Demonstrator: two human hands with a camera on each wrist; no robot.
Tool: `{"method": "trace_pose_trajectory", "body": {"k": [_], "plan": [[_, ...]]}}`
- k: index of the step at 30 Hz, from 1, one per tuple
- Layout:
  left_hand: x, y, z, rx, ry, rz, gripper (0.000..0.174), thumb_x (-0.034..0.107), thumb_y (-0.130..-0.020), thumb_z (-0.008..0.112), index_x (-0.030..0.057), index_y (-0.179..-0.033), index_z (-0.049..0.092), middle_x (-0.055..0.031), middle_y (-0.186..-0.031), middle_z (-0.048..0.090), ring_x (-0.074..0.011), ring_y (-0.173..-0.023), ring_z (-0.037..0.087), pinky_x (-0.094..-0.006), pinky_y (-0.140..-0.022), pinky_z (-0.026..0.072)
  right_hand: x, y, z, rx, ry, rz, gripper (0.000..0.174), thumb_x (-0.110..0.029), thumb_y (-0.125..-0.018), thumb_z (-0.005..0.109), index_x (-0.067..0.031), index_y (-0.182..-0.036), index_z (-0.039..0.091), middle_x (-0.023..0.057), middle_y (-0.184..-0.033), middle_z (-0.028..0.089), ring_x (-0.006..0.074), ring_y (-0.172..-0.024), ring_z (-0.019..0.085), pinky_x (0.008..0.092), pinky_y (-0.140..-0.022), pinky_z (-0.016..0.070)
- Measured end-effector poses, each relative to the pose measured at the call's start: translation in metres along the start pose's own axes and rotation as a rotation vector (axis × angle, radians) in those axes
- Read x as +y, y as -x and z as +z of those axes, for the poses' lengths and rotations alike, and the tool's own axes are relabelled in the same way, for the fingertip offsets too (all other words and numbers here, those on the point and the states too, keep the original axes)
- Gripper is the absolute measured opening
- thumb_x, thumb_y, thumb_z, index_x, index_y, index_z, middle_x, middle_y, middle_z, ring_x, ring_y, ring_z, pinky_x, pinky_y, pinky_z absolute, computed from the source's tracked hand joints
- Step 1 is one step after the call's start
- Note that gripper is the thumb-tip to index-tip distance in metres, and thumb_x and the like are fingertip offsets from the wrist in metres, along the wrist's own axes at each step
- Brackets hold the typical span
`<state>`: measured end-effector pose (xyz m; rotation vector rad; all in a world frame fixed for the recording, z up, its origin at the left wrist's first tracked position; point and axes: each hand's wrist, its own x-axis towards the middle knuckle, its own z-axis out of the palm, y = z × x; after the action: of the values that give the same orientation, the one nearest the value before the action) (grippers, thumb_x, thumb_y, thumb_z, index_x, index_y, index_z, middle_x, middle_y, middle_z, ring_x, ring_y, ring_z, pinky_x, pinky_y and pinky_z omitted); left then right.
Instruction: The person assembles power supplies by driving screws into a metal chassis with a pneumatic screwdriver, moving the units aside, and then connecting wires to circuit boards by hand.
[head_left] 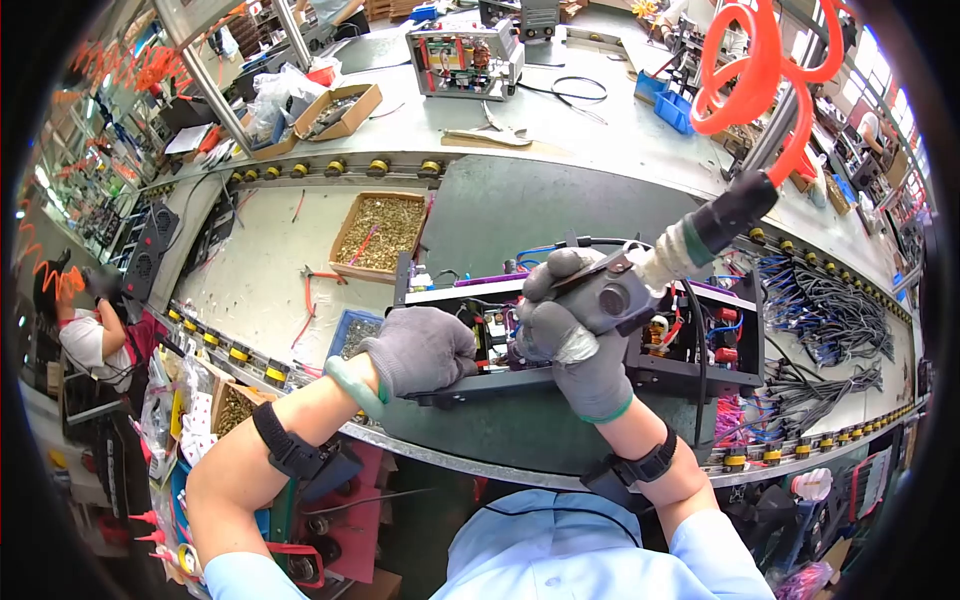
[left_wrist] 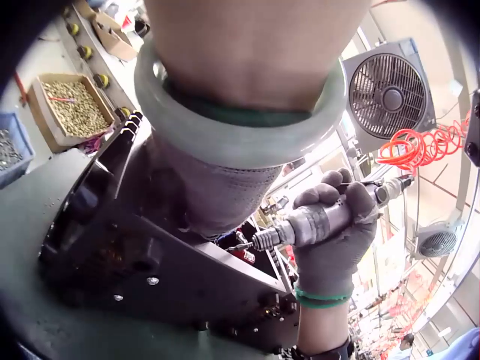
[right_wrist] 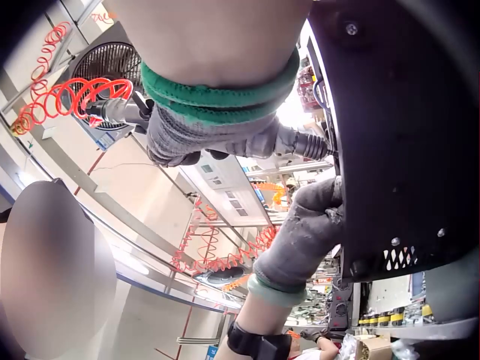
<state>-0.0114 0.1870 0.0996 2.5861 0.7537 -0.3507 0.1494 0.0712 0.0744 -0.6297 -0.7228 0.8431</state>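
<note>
A black metal case (head_left: 715, 376) full of wires and electronic parts lies open-topped on the bench before me. My gloved right hand (head_left: 590, 345) grips an air screwdriver (head_left: 610, 298), its hose end pointing up and to the right. In the left wrist view the screwdriver's bit (left_wrist: 241, 247) points into the case, low over its inside. The gloved left hand (head_left: 425, 352) holds the case's near wall at the left end, fingers curled at the rim. Seen from the right wrist, the left hand (right_wrist: 304, 225) is close below the screwdriver's nose (right_wrist: 304, 144).
A cardboard box of brass-coloured screws (head_left: 380, 232) and a blue bin (head_left: 355, 332) stand left of the case. Black cables (head_left: 825, 310) lie in bundles at right. An orange coiled hose (head_left: 740, 75) hangs overhead. Another opened unit (head_left: 465, 62) sits on the far bench.
</note>
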Motion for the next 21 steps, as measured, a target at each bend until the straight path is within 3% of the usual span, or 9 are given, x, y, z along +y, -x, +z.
{"method": "trace_pose_trajectory", "body": {"k": [6,8,10,12,14,18,19,20,21], "plan": [[-0.006,-0.004,0.005,0.029,-0.024,0.048,0.013,0.028,-0.079,0.069,0.016,-0.079,0.074,-0.0115,-0.073,0.068,-0.034,-0.072,0.067,-0.0445,-0.066,0.0531,0.007,0.003,0.001,-0.101,0.063,0.029,0.046,0.01,-0.079,0.072,-0.0061,-0.119,0.056,0.0065,-0.107,0.064,0.0135,-0.096,0.062,0.029,-0.081,0.0543],[-0.007,-0.005,0.006,0.022,-0.017,0.05,0.014,0.028,-0.08,0.068,0.0158,-0.079,0.074,-0.012,-0.073,0.068,-0.0341,-0.072,0.068,-0.0445,-0.066,0.0534,0.012,0.005,0.019,-0.05,-0.043,0.055,0.037,0.005,-0.08,0.071,-0.0042,-0.113,0.057,0.0055,-0.101,0.064,0.0134,-0.091,0.063,0.0283,-0.079,0.053],[-0.008,-0.004,0.01,0.088,-0.097,0.07,0.017,0.03,-0.082,0.067,0.0152,-0.081,0.074,-0.0114,-0.073,0.069,-0.033,-0.074,0.069,-0.0444,-0.069,0.0545,0.013,-0.011,0.016,-0.341,0.442,-0.183,0.031,0.0,-0.079,0.071,-0.0028,-0.107,0.059,0.0057,-0.097,0.066,0.0122,-0.087,0.064,0.0278,-0.076,0.0532],[-0.037,-0.012,0.037,0.2,-0.123,0.179,0.022,0.036,-0.082,0.067,0.0156,-0.087,0.074,-0.0113,-0.077,0.071,-0.0324,-0.079,0.07,-0.0436,-0.072,0.0555,0.021,-0.011,0.037,-0.222,0.262,-0.068,0.036,-0.008,-0.073,0.076,-0.0004,-0.104,0.06,0.007,-0.088,0.067,0.0134,-0.08,0.066,0.0316,-0.071,0.0542],[-0.024,-0.001,0.024,0.333,0.259,0.2,0.03,0.041,-0.081,0.068,0.0149,-0.094,0.073,-0.0123,-0.085,0.072,-0.0328,-0.083,0.071,-0.0421,-0.074,0.0559,0.019,-0.019,0.037,-0.338,0.541,-0.101,0.041,-0.012,-0.071,0.077,-0.0004,-0.106,0.059,0.0088,-0.084,0.067,0.0126,-0.078,0.066,0.0315,-0.072,0.0544],[-0.022,0.002,0.017,0.227,0.092,0.148,0.038,0.046,-0.078,0.07,0.0165,-0.102,0.071,-0.0125,-0.097,0.073,-0.0331,-0.091,0.07,-0.0401,-0.079,0.0558,0.025,-0.017,0.034,-0.397,0.459,-0.155,0.046,-0.017,-0.071,0.078,-0.0011,-0.11,0.06,0.0098,-0.087,0.069,0.0117,-0.077,0.065,0.031,-0.073,0.0545],[-0.029,-0.003,0.026,0.251,0.026,0.15,0.039,0.047,-0.077,0.071,0.0172,-0.103,0.071,-0.0122,-0.099,0.073,-0.0329,-0.092,0.07,-0.0396,-0.08,0.0556,0.021,-0.021,0.028,-0.522,0.466,-0.113,0.045,-0.017,-0.072,0.077,-0.0009,-0.111,0.061,0.0093,-0.089,0.069,0.0099,-0.079,0.064,0.0305,-0.075,0.0545],[-0.044,-0.007,0.043,0.357,0.206,0.262,0.037,0.044,-0.077,0.072,0.0157,-0.102,0.071,-0.0135,-0.097,0.072,-0.0336,-0.091,0.07,-0.0414,-0.079,0.0554,0.014,-0.018,0.027,-0.547,0.414,-0.093,0.041,-0.015,-0.074,0.076,-0.0008,-0.11,0.061,0.0089,-0.091,0.07,0.0084,-0.081,0.063,0.03,-0.077,0.0546],[-0.038,-0.004,0.038,0.344,0.09,0.265,0.035,0.041,-0.078,0.072,0.0151,-0.101,0.071,-0.0139,-0.096,0.072,-0.0338,-0.091,0.07,-0.0428,-0.078,0.0552,0.016,-0.016,0.026,-0.516,0.376,-0.055,0.039,-0.012,-0.074,0.075,-0.0006,-0.109,0.062,0.0082,-0.09,0.069,0.0079,-0.081,0.062,0.0295,-0.076,0.0542]]}}
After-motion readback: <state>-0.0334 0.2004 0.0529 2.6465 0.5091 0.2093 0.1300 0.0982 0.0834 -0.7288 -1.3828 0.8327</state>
